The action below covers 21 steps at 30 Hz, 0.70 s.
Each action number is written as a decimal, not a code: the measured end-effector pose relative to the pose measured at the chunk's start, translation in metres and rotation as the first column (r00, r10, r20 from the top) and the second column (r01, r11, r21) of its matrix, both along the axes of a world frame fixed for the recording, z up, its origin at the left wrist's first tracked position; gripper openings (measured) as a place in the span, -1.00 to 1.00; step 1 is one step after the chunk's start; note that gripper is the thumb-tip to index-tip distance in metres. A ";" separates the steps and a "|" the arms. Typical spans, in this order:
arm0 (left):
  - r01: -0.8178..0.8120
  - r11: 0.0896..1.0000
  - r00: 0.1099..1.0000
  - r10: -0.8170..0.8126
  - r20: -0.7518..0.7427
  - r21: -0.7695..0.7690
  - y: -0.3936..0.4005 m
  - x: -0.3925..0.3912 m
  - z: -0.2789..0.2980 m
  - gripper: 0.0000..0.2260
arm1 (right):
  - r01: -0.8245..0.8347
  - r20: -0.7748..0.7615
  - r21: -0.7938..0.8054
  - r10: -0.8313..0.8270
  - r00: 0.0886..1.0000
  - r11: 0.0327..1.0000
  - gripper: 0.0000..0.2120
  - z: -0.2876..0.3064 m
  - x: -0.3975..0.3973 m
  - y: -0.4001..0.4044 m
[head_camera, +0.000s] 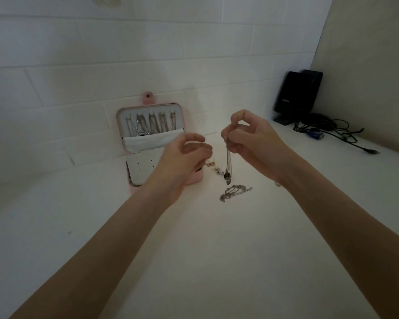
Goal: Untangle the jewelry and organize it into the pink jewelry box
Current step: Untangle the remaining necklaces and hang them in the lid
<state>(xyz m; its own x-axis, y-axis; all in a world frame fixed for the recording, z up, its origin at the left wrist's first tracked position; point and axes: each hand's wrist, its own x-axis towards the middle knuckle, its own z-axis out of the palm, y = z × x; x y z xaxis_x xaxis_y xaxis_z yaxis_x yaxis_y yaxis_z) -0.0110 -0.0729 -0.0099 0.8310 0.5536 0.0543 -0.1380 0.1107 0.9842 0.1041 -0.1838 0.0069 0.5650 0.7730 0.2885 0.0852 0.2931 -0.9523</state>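
The right hand (244,137) pinches a thin, limp necklace (228,162) near its top; it looks light and snag-prone. The left hand (184,153) hovers loosely curled, seemingly empty.

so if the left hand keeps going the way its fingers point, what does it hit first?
Probably the necklace hanging from the right hand. The left hand has its fingers loosely curled, pointing right toward that chain, with only a small gap between. Depth is unclear from this single view, so it could pass in front.

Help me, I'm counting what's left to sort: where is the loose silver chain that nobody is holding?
In the head view the loose silver chain lies on the white table, right of the pink jewelry box, below the right hand.
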 end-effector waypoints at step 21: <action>0.153 0.929 0.977 -0.090 -0.194 0.338 0.006 0.001 0.022 -0.90 | 0.287 0.802 -0.483 0.287 0.524 0.827 -0.72 0.036 -0.005 0.007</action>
